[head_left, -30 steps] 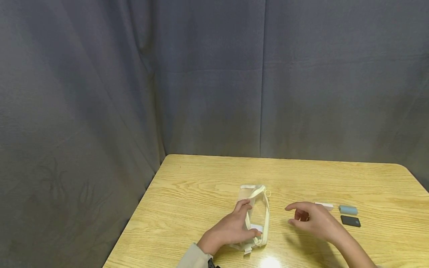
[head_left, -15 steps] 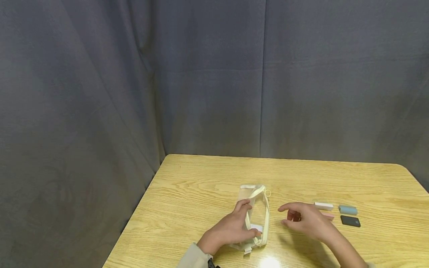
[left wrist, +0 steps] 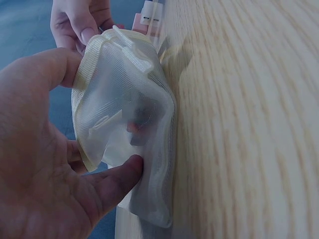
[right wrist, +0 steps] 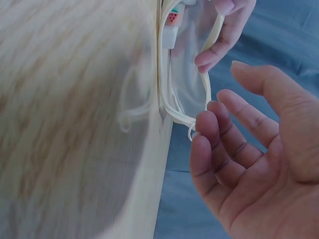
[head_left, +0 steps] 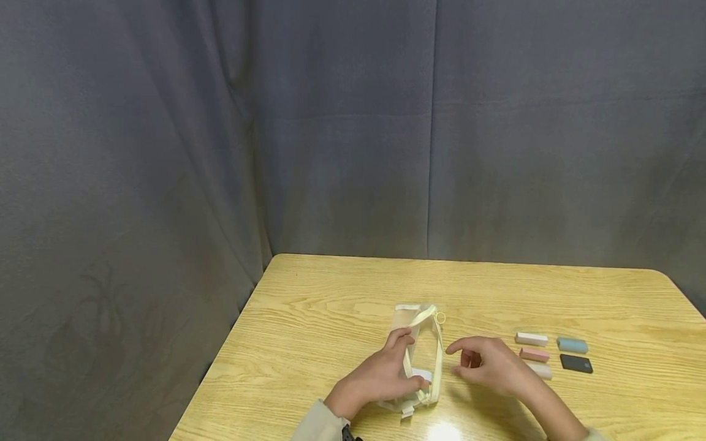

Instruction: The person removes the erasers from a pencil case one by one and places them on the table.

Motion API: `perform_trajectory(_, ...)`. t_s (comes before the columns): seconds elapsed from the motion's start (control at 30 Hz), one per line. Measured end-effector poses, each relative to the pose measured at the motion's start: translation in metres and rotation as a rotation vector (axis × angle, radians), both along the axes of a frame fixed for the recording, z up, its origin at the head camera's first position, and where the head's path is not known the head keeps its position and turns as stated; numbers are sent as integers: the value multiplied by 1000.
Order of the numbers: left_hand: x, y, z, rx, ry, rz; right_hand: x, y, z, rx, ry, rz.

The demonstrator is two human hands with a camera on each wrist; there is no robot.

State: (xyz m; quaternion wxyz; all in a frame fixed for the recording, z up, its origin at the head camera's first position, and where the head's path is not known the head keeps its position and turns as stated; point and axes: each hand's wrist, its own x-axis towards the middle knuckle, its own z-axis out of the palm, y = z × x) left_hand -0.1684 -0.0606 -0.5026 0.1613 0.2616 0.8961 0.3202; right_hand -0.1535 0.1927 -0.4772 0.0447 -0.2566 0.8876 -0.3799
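Observation:
A see-through mesh zipper pouch (head_left: 438, 367) with cream edging lies on the table, its mouth spread. My left hand (head_left: 380, 373) grips its left side, with curled fingers at the edging (left wrist: 79, 89) and the thumb at the near end. A small white block (head_left: 421, 373) sits inside the pouch; in the right wrist view, a red and green print (right wrist: 173, 18) shows on something in there. Just right of the pouch, my right hand (head_left: 491, 367) hovers with loosely bent fingers and nothing between them. A zipper-pull ring (head_left: 440, 318) hangs at the far corner.
Right of the right hand lie small eraser-like blocks: a white one (head_left: 531, 339), a pink one (head_left: 534, 354), a second white one (head_left: 540, 370) and a blue one (head_left: 572, 345). Beside them is a flat black piece (head_left: 576, 363). A grey curtain (head_left: 342, 153) hangs behind the wooden table (head_left: 320, 294).
My right hand has moved left toward the pouch, uncovering the pink block and the nearer white block. My left hand and the pouch have stayed in place.

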Motion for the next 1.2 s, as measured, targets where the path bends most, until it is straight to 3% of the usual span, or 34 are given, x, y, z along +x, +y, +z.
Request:
perform_trajectory(0.53,0,0,3,-22,6,-15,-5,-16,-8,3,-49,87)
perform_trajectory(1.2,2,0,3,-15,-5,1,-7,-30,-17,54,-84,111)
